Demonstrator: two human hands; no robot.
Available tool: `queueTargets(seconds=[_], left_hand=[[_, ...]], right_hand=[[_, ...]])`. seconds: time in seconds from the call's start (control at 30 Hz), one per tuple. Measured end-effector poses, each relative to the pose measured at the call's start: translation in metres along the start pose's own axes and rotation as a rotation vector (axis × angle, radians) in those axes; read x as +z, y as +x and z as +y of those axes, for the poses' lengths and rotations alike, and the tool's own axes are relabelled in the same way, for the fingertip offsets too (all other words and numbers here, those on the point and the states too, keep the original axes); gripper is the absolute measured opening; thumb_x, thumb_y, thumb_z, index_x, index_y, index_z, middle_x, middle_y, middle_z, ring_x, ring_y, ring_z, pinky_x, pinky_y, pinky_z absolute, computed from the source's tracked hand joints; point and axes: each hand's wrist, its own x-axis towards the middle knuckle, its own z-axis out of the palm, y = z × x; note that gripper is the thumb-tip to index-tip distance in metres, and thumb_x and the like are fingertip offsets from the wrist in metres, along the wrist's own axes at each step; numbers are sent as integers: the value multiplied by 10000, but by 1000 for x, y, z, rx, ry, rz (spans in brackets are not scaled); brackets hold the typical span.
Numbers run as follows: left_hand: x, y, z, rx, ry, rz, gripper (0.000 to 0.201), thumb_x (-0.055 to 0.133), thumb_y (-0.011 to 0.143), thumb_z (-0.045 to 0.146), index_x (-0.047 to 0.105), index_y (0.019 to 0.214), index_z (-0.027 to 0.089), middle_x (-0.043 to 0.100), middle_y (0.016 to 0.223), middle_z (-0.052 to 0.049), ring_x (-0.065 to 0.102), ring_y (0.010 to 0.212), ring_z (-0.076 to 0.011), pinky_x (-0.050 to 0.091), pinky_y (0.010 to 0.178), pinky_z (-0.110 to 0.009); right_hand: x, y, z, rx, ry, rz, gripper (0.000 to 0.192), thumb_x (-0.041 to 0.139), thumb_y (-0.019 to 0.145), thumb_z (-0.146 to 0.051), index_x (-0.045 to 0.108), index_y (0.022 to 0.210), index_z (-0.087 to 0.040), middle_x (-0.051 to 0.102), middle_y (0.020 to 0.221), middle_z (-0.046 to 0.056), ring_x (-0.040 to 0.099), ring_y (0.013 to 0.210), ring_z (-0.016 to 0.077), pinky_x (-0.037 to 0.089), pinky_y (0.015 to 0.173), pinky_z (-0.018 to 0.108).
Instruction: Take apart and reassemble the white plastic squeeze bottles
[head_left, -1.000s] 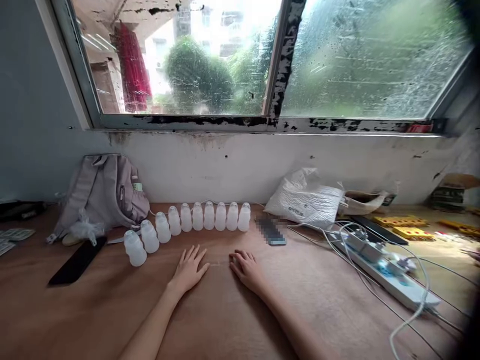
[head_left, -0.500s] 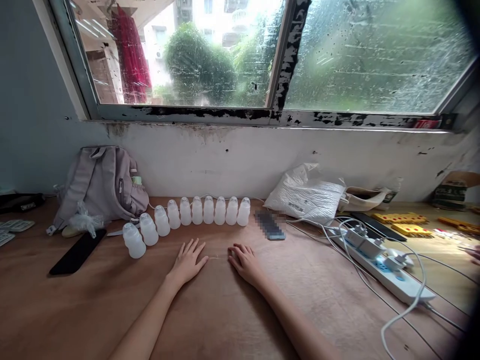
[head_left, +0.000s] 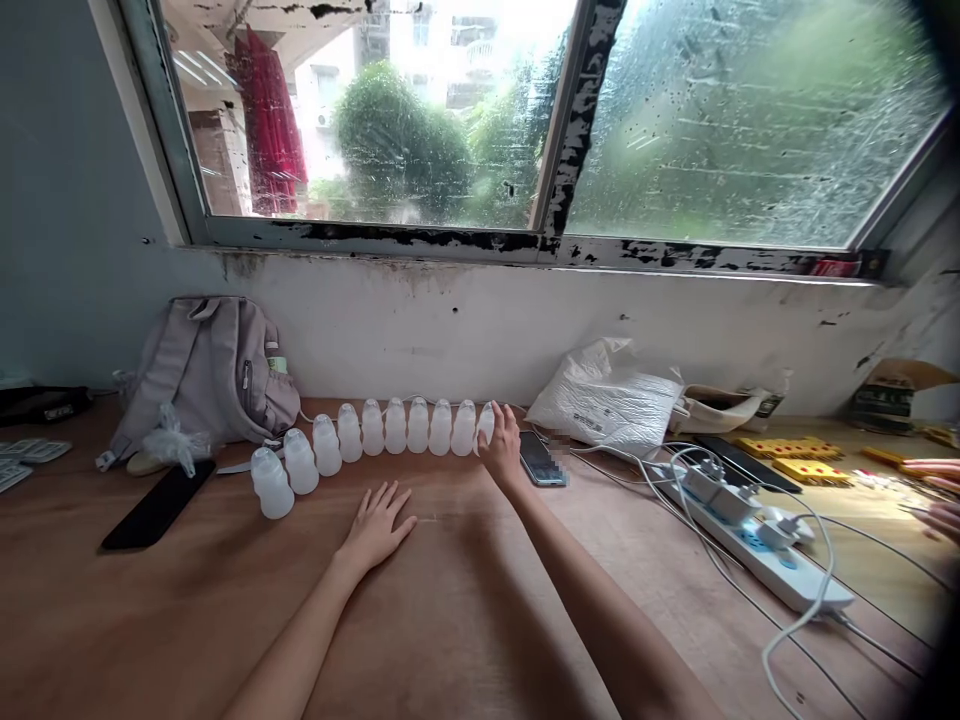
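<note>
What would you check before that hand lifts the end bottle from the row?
1. Right hand on the end bottle: ok, fingers wrap it.
2. Grip fully closed: cannot tell.
3. Left hand out of the way: ok, flat on the table.
4. Neighbouring bottle apart from the end one: not ok, they touch.
5. Phone clear of the wrist: not ok, close beside it.
</note>
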Motion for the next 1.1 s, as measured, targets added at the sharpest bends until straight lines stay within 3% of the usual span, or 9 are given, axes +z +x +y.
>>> queueTargets(seconds=[0.2, 0.4, 0.5, 0.67, 0.77, 0.87, 0.97, 1.03, 1.1], left_hand=[[2, 0, 0, -1, 8, 5, 538, 238, 827, 540, 331, 1284, 271, 298, 1378, -43, 213, 1277, -216, 154, 1039, -436], [2, 1, 0, 0, -2, 10, 517, 269, 832, 512, 345, 1277, 260, 306, 1374, -51, 219, 1274, -233, 157, 1035, -450], [-2, 0, 1, 4, -38, 44, 517, 291, 828, 507, 344, 1274, 251, 306, 1373, -61, 245, 1263, -235, 172, 1032, -449], [-11, -5, 12, 116, -258, 178, 618, 386, 778, 541, 268, 1300, 232, 337, 1348, -72, 333, 1211, -226, 269, 1000, -398], [-13, -11, 26, 135, -477, 251, 571, 456, 742, 535, 384, 1207, 211, 502, 1191, -91, 490, 1058, -231, 394, 893, -355], [-14, -19, 39, 109, -685, 293, 421, 510, 733, 471, 500, 1054, 200, 598, 1011, -80, 563, 923, -215, 449, 800, -309], [-17, -25, 51, 70, -842, 206, 413, 578, 698, 414, 535, 1041, 187, 615, 979, -75, 573, 890, -213, 462, 760, -289], [-19, -27, 57, 10, -969, 24, 490, 601, 675, 411, 519, 1096, 174, 632, 899, -71, 603, 701, -182, 482, 581, -256], [-21, -27, 61, -56, -1124, -170, 507, 578, 686, 419, 511, 1114, 155, 628, 772, -50, 540, 460, -114, 383, 367, -198]], right_hand=[[8, 10, 12, 13, 82, -7, 446, 425, 758, -265, 364, 1191, -181, 420, 1208, 145, 416, 1094, 282, 365, 859, 439], [-20, -30, 16, 115, 221, 158, 439, 439, 775, -395, 374, 1143, -164, 473, 1083, 132, 483, 965, 245, 414, 785, 395], [-33, -53, 12, 290, 391, 217, 470, 513, 723, -456, 421, 1076, -159, 504, 1020, 111, 531, 856, 216, 453, 707, 342], [-35, -88, -14, 674, 786, -75, 452, 583, 642, -521, 413, 899, -191, 523, 594, -43, 488, 348, 116, 379, 312, 224], [-34, -107, -40, 675, 935, -294, 384, 571, 661, -514, 415, 828, -205, 511, 514, -61, 451, 275, 109, 321, 251, 206], [-38, -116, -57, 664, 966, -411, 336, 524, 698, -517, 452, 763, -196, 512, 504, -52, 431, 269, 101, 288, 243, 201], [-44, -114, -57, 553, 832, -413, 338, 503, 718, -500, 472, 610, -182, 420, 419, -65, 378, 301, 85, 266, 294, 199], [-48, -108, -51, 443, 740, -331, 355, 519, 714, -471, 456, 523, -178, 400, 432, -57, 387, 382, 88, 296, 375, 202], [-50, -103, -46, 376, 693, -275, 369, 526, 708, -450, 438, 476, -177, 396, 453, -50, 386, 445, 95, 306, 440, 207]])
